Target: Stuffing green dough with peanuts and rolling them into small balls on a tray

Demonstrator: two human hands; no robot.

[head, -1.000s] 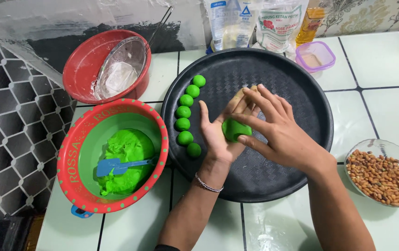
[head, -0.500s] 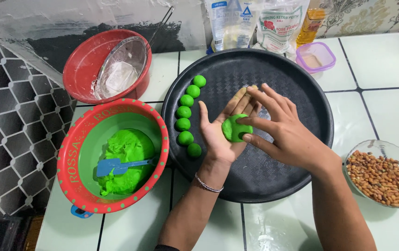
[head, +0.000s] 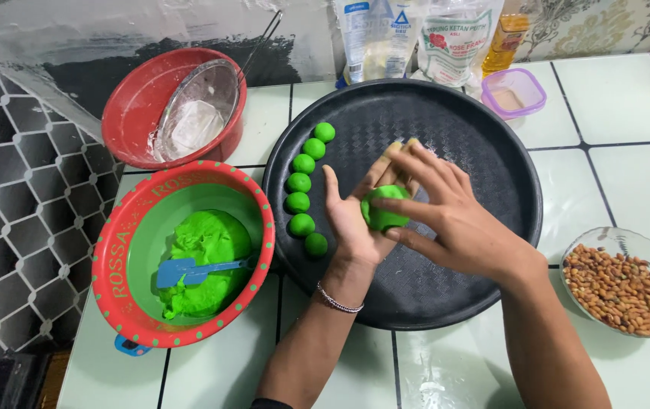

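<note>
I hold a lump of green dough [head: 382, 209] over the middle of the black tray [head: 484, 136]. It is nearly round, a touch wider than tall, so it has no real long axis and points no particular way. It sits in the palm of my left hand [head: 355, 220], which lies open and palm-up, its fingers [head: 394, 155] stretched out flat and close together toward the far rim of the tray. My right hand [head: 453, 220] comes in from the right edge of the tray; its fingers [head: 416, 163] are spread apart and curve over the lump, with the thumb touching its near side. So the lump is pressed between left palm below and right fingers above, not clamped in a fist.

On the left part of the tray a curved row of six small green balls [head: 303, 184] lies just beside my left hand. Left of the tray, touching its rim, stands a red bowl [head: 113, 257] with more green dough and a blue spatula [head: 188, 270]. Right of the tray, on the counter [head: 628, 174], stands a glass bowl of peanuts [head: 621, 282], well apart from my hands.
</note>
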